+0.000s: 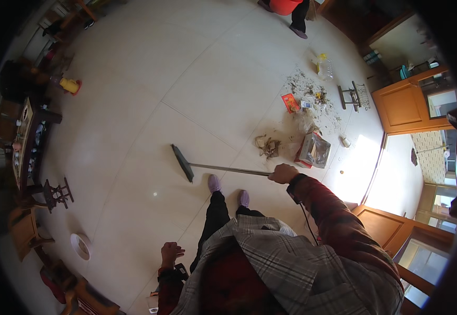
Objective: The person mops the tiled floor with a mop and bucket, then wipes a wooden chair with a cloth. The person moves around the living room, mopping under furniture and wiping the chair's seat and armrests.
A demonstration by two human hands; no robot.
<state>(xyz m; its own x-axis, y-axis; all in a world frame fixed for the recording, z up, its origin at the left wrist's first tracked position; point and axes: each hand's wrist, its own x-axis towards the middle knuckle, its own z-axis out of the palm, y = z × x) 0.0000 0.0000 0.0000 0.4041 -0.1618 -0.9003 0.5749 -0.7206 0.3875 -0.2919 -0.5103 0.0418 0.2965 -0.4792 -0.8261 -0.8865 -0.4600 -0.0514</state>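
My right hand [284, 173] is wrapped round the end of a long thin metal handle. It belongs to a broom with a dark, narrow head [183, 164], which rests on the pale tiled floor [134, 126] ahead and left of my feet. Lower down, my left hand [171, 254] hangs beside my leg with its fingers curled in and nothing visible in them. Beyond my right hand stands a lined box [314, 150], with crumpled brown scraps [267, 146] to its left. Scattered dirt [302, 84], a red packet [290, 103] and other litter lie farther off.
A clear plastic jug [324, 68] and a small stool [349, 97] stand at the far right, near wooden doors [404, 105]. Another person [298, 26] with a red bucket [285, 6] is at the top. On the left are a low table [26, 142], a stool [56, 194] and a white bowl [80, 247].
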